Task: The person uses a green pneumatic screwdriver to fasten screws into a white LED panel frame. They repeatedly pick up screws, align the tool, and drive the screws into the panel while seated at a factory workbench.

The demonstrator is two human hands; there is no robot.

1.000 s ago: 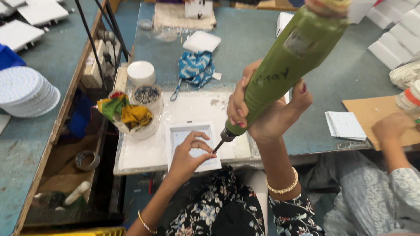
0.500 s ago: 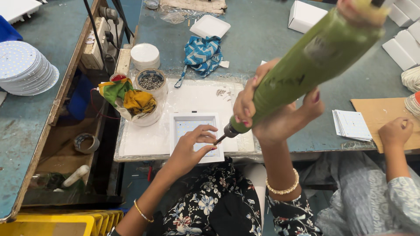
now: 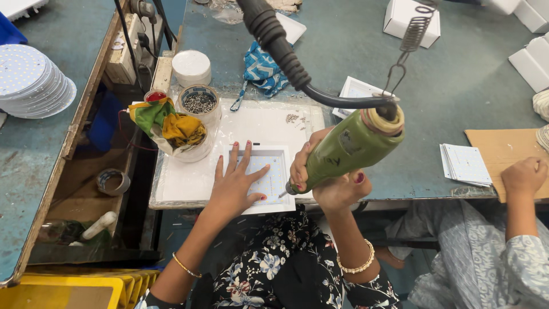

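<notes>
A square white light panel (image 3: pixel 273 178) with a grid of small dots lies on a white work board (image 3: pixel 189 182) at the table's near edge. My left hand (image 3: pixel 235 183) rests flat on the panel, fingers spread. My right hand (image 3: pixel 329 177) grips a green powered screwdriver (image 3: pixel 349 147), tilted, with its tip (image 3: pixel 283 194) touching the panel's right side. A black cable (image 3: pixel 286 54) and a spring hook (image 3: pixel 409 43) hang from the tool's top.
A bowl of small screws (image 3: pixel 198 103), a bowl with coloured cloths (image 3: pixel 171 129) and a white lid (image 3: pixel 191 64) stand at the board's back left. Stacked round white discs (image 3: pixel 31 80) lie far left. Another person's hand (image 3: pixel 525 174) rests on cardboard at right, near small white panels (image 3: pixel 464 163).
The view has shifted and come closer. The screwdriver has swung more upright, its tip now down on the panel's right side. My left hand has spread flat on the panel.
</notes>
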